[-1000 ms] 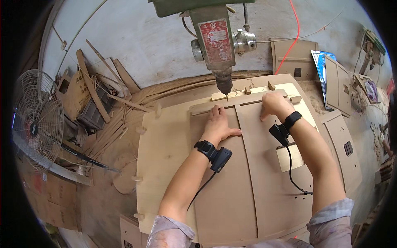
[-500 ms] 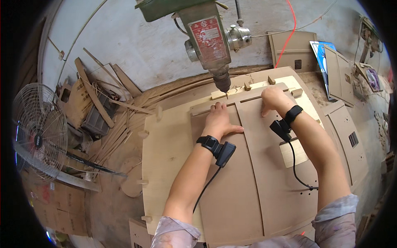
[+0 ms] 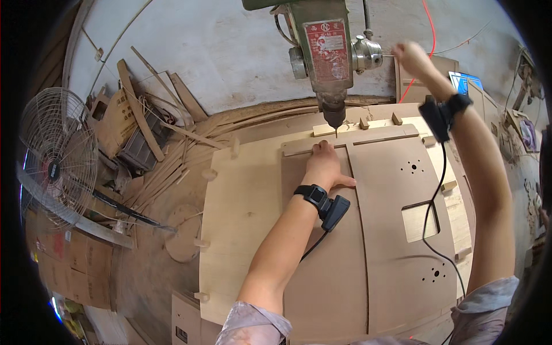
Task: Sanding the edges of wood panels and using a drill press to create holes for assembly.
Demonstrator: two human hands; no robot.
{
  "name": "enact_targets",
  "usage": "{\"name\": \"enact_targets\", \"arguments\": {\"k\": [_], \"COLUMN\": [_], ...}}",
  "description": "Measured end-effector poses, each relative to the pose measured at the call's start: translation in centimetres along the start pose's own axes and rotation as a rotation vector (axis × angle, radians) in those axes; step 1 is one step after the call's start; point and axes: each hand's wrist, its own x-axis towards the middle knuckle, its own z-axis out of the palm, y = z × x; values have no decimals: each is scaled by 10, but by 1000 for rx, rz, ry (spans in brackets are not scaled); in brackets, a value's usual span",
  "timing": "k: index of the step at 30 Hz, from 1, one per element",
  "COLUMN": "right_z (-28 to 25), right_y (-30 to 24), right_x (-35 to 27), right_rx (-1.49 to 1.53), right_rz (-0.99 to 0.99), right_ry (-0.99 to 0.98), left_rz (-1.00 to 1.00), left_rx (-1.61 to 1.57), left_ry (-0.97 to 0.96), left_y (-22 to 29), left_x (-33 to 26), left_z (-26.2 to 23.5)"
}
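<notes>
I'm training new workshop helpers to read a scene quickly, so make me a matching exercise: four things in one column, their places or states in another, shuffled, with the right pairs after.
Things
1. Left hand
2. Right hand
3. Wire-caged fan
4. Drill bit

Places and states
A. Pointing down from the chuck
B. At the far left of the picture
C. Resting on the brown panel
D. In the air, to the right of the drill press

Right pairs: 1-C, 2-D, 3-B, 4-A
</notes>
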Motion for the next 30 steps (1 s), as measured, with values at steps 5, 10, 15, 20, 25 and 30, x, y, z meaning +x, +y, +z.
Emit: {"name": "enact_targets", "arguments": {"k": [5,10,15,20,25,30], "right_z": [-40,-57,-57,-79,-82,-75], "right_y": [-35,-30,-42,-74,-93,-84], "right_x": [50,61,44,25,12,8], "right_rx": [887,730,1208,1112,727,668], "right_rz": [220,-452,-124,64,151,45], "right_ry": [0,-290,-312,-114,133,244], "left_rz": [16,46,23,22,20,10], "left_rx": [-48,-51,-44,-32,-26,-24], "left_ry": [23,97,118,109,70,15], "left_y": [3,4,0,-1,-2,3], "left_x": [0,2,3,2,4,6], "left_z": [0,6,10,9,6,0]}}
